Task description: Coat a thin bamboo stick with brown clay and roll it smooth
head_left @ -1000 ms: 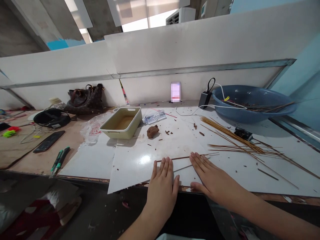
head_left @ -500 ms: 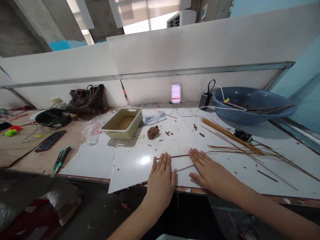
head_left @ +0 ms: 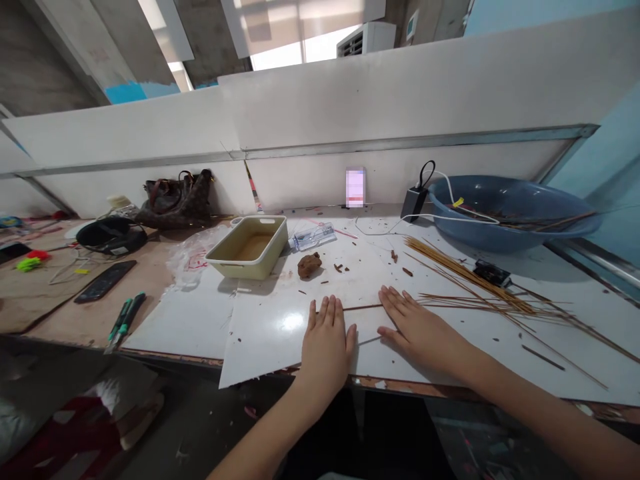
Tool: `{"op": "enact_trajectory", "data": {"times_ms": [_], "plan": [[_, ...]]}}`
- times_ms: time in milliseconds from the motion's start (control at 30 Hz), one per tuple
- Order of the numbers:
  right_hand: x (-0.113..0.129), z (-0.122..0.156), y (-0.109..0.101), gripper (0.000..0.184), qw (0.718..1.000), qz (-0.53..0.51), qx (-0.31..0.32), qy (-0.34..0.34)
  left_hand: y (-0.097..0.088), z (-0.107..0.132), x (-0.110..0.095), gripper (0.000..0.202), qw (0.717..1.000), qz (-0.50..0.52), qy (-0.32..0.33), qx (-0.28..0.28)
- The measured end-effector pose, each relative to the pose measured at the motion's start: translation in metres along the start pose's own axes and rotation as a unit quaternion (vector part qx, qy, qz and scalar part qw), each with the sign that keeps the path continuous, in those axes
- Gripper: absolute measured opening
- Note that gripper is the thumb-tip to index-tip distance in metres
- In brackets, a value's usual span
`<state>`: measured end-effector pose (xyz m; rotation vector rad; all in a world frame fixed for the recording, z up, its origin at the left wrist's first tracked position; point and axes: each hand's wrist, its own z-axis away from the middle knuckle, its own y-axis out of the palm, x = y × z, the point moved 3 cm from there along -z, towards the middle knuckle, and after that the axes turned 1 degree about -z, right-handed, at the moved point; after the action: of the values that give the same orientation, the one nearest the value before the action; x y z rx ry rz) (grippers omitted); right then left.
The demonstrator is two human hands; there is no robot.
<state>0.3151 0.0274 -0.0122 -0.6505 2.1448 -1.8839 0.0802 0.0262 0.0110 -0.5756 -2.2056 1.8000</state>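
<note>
Flat on the white board (head_left: 270,347), my left hand (head_left: 327,340) has its fingers stretched forward over the left end of a thin brown stick (head_left: 361,307). My right hand (head_left: 417,327) lies palm down on the stick's other end, fingers extended and thumb apart. Between the hands the middle of the stick shows; its ends are hidden under the fingers. A lump of brown clay-like material (head_left: 309,266) sits beyond my left hand, with small brown crumbs (head_left: 339,268) beside it. To the right of my right hand lies a bundle of thin tan sticks (head_left: 465,277).
A pale green plastic tub (head_left: 270,257) stands behind the clay-like lump. At the back right is a large blue basin (head_left: 500,233) holding sticks. Green-handled cutters (head_left: 125,319) and a dark phone (head_left: 106,281) lie at left. A handbag (head_left: 177,200) and a lit phone (head_left: 355,187) rest against the partition.
Both hands have slid slightly forward along the board, staying flat over the stick. The whole view has shifted a little.
</note>
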Motion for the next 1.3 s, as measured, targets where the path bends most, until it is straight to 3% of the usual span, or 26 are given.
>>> {"op": "enact_trajectory", "data": {"times_ms": [133, 200, 267, 467, 567, 733, 833, 1033, 1100, 1300], "plan": [[0.015, 0.042, 0.008, 0.092, 0.999, 0.022, -0.037, -0.027, -0.002, 0.04, -0.002, 0.059, 0.999, 0.001, 0.03, -0.03], [0.017, 0.053, 0.01, 0.092, 0.998, 0.028, -0.044, -0.037, -0.002, 0.048, -0.003, 0.059, 0.999, 0.002, 0.032, -0.032], [0.013, 0.048, 0.009, 0.091, 0.998, 0.028, -0.039, -0.037, -0.001, 0.04, -0.004, 0.06, 0.999, 0.001, 0.028, -0.024], [-0.007, -0.006, -0.004, 0.088, 1.0, -0.008, 0.023, -0.006, 0.001, -0.009, -0.004, 0.066, 1.0, -0.006, -0.009, 0.003], [-0.001, 0.004, -0.003, 0.087, 1.0, -0.001, 0.014, -0.01, -0.001, 0.004, -0.003, 0.064, 1.0, -0.003, 0.007, -0.012], [0.019, 0.054, 0.004, 0.091, 0.999, 0.014, -0.039, -0.021, -0.003, 0.048, -0.001, 0.063, 0.999, 0.007, 0.038, -0.039], [0.017, 0.051, 0.001, 0.089, 1.0, 0.01, -0.024, -0.018, -0.004, 0.041, 0.0, 0.064, 0.999, 0.005, 0.033, -0.037], [0.001, 0.002, -0.008, 0.087, 1.0, 0.007, 0.025, 0.015, -0.008, -0.004, 0.001, 0.059, 1.0, -0.009, 0.002, 0.002], [0.003, 0.005, -0.005, 0.087, 1.0, 0.013, 0.015, 0.018, -0.007, 0.001, 0.0, 0.058, 1.0, -0.012, 0.003, -0.005], [0.014, 0.051, 0.004, 0.088, 0.998, 0.027, -0.041, -0.025, -0.001, 0.043, -0.01, 0.058, 0.998, -0.017, 0.011, -0.061]]}}
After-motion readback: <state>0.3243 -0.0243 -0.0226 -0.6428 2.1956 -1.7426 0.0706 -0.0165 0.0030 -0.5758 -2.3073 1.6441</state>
